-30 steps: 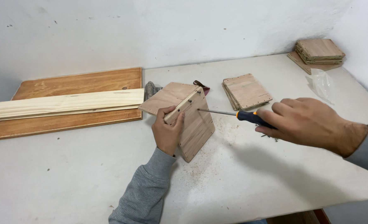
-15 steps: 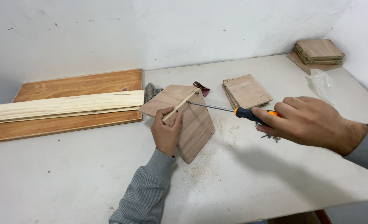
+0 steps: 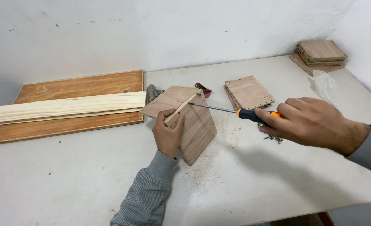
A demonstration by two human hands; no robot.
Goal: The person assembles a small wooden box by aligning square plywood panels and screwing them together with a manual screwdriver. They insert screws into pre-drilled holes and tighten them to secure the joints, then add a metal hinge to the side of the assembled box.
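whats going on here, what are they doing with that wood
A person is working at a white table. The left hand presses a thin wooden strip against a roof-shaped piece made of two plywood panels. The right hand holds an orange-and-black screwdriver, its tip at a screw near the strip's upper end. Loose screws and sawdust lie nearby, with a stack of plywood squares behind and a pale plank on a brown board to the left.

Right hand (image 3: 309, 121) shifted screwdriver (image 3: 231, 111) left; tip now on wooden strip (image 3: 184, 109), at screw
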